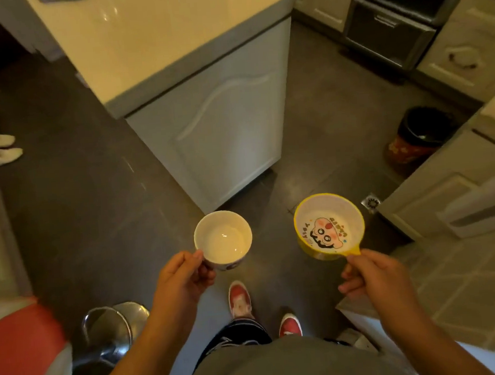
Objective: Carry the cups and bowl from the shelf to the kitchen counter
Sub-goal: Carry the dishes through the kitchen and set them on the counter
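Observation:
My left hand [185,276] grips a white cup [223,239] by its near side, with the thumb on the rim. The cup is upright and looks empty. A yellow-rimmed bowl [329,225] with a cartoon face printed inside hangs in my right hand [371,275], pinched at a small tab on its near edge. Both are held over the dark floor in front of my body. The cream-topped kitchen counter [152,41] stands ahead, beyond the cup and bowl.
The counter's white cabinet [221,136] juts toward me. A dark bin [417,138] stands at the right by more cabinets [460,200]. A chrome stool base [112,331] and a red seat [22,347] are at lower left. Slippers [0,147] lie at far left.

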Tool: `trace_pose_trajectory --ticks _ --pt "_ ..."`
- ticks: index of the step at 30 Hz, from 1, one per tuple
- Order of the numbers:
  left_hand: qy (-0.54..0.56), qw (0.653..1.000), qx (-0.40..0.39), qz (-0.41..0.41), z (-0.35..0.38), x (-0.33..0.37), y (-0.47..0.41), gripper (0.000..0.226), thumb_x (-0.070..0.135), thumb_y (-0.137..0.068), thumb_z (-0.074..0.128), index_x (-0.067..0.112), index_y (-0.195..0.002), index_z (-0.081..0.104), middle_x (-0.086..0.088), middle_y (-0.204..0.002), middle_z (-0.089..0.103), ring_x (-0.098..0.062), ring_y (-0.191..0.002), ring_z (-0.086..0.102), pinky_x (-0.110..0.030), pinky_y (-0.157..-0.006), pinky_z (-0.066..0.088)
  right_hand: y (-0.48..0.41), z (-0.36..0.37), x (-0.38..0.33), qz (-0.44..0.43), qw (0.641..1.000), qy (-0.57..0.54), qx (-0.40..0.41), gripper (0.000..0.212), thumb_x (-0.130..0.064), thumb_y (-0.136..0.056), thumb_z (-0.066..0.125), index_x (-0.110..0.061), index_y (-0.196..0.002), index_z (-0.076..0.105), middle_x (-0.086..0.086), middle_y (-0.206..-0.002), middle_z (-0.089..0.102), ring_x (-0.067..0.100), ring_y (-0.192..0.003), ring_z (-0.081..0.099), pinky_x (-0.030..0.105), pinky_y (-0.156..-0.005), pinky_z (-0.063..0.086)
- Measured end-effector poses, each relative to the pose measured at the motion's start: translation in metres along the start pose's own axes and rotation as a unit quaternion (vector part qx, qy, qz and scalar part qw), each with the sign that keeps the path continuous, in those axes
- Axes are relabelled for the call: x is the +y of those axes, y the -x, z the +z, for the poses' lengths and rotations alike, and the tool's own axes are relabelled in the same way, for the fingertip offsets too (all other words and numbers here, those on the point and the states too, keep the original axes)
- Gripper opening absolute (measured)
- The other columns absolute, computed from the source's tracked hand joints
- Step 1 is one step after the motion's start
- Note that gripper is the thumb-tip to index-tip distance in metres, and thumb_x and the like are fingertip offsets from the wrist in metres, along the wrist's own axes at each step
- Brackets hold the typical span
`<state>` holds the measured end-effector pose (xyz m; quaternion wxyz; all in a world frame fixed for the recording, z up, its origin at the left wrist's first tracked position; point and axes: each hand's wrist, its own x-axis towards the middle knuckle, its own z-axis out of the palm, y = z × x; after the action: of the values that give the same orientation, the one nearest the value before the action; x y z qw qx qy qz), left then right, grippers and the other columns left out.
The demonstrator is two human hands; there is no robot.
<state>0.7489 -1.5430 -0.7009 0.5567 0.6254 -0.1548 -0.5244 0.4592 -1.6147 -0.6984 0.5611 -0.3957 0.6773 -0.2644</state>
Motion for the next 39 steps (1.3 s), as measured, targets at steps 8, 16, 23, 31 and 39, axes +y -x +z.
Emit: trace_pose_trajectory --ticks 8,16,23,31,39 --pt "-0.018 0.998 -0.056 -0.025 0.034 0.059 -0.157 0.041 0.016 -0.093 0.054 0.019 -0.053 0.06 -0.002 -0.055 0.057 -0.013 -0.057 0.06 -0.028 -0.061 0.053 -0.105 0.038 -0.066 0.006 0.998 -0.007 0.058 0.026 -0.015 -0.092 0.057 -0.011 -0.068 0.066 0.006 -0.057 0.066 0.018 -0.044 0.066 0.027 -0.043 0.051" --pt "-0.075 0.98 -0.179 -0.041 0.135 0.125 -0.281 0.032 0.009 -0.093 0.051 0.008 -0.062 0.049 -0.003 -0.053 0.057 -0.014 -0.053 0.056 -0.033 -0.064 0.044 -0.159 0.011 -0.105 0.083 0.978 -0.084 0.172 0.023 -0.018 -0.093 0.056 -0.01 -0.074 0.066 0.009 -0.061 0.069 0.019 -0.044 0.067 0.03 -0.044 0.052" --pt "-0.121 0.95 -0.279 -0.068 0.267 0.135 -0.331 0.024 0.015 -0.091 0.055 0.004 -0.07 0.052 -0.006 -0.058 0.056 -0.016 -0.058 0.056 -0.032 -0.069 0.048 -0.188 -0.045 -0.111 0.134 0.941 -0.16 0.267 0.024 -0.01 -0.094 0.054 -0.007 -0.072 0.061 0.003 -0.045 0.065 0.014 -0.032 0.061 0.024 -0.032 0.047" --pt "-0.118 0.951 -0.275 -0.08 0.42 0.124 -0.365 0.031 0.008 -0.095 0.049 0.007 -0.064 0.044 -0.013 -0.065 0.043 -0.021 -0.061 0.047 -0.027 -0.062 0.047 -0.276 -0.137 -0.129 0.118 0.947 -0.141 0.264 0.028 -0.008 -0.093 0.054 -0.002 -0.067 0.063 0.006 -0.048 0.065 0.018 -0.038 0.062 0.029 -0.041 0.044" --pt "-0.098 0.973 -0.202 -0.063 0.483 0.145 -0.405 0.019 0.009 -0.095 0.047 0.002 -0.077 0.049 -0.016 -0.065 0.044 -0.019 -0.056 0.051 -0.031 -0.062 0.044 -0.396 -0.205 -0.204 0.08 0.972 -0.105 0.193 0.027 -0.01 -0.091 0.056 -0.01 -0.065 0.065 0.008 -0.053 0.064 0.02 -0.043 0.064 0.029 -0.043 0.048"
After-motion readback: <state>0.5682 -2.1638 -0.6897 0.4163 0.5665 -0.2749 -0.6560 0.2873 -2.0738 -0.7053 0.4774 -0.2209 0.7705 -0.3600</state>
